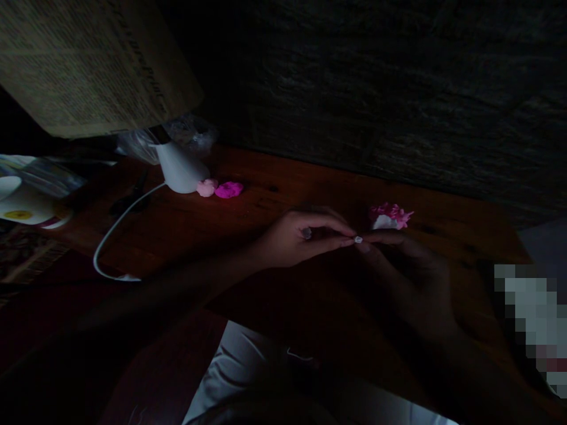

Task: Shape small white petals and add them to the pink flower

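My left hand [295,239] and my right hand [414,280] meet over the wooden table, thumb and forefinger of each pinched on a small white lump of clay [358,240]. A second pale bit [306,234] shows in the curl of my left hand; I cannot make out what it is. Just behind my right fingers sits a pink ruffled clay piece [396,213] with a white part [384,222] at its front. Farther left, a light pink clay lump [207,188] touches a bright magenta clay lump [229,189]. Dim light hides much of both hands.
By the clay lumps stands a lamp with a white base [179,168] and newspaper-print shade [97,65]. Its white cable [104,239] loops over the table's left part. Dark scissors [130,202], clear plastic [190,133] and a white cup [26,203] are at left. A dark wall [376,88] rises behind.
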{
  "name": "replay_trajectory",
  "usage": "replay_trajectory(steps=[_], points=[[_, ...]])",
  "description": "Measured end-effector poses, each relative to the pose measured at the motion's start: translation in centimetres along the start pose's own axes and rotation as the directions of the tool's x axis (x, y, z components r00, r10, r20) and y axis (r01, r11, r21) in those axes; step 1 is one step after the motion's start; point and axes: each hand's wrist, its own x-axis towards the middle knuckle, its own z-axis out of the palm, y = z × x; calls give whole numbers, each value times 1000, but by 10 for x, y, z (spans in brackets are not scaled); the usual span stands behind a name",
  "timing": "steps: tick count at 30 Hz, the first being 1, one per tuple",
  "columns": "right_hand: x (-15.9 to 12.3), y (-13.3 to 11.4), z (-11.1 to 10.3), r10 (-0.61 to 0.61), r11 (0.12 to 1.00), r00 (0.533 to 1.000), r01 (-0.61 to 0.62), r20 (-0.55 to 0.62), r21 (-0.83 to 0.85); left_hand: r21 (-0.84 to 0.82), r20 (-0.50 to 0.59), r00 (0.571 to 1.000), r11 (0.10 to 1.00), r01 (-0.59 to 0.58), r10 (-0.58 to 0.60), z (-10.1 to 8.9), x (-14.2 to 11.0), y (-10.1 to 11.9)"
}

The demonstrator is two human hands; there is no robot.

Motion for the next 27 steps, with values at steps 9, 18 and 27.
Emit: replay_trajectory(steps=[9, 18, 27], points=[[-2, -2, -3, -84, 991, 996, 86, 23, -102, 21, -6, 1000, 1000, -21, 21, -1, -1, -1], [-1, -6, -4, -133, 968, 990, 138, 40, -211, 43, 17, 1000, 999, -2, 1, 1, -2, 0], [7, 4, -13, -221, 865, 961, 272, 167, -421, 492, 252, 950, 869, 41, -187, -53, 14, -8]])
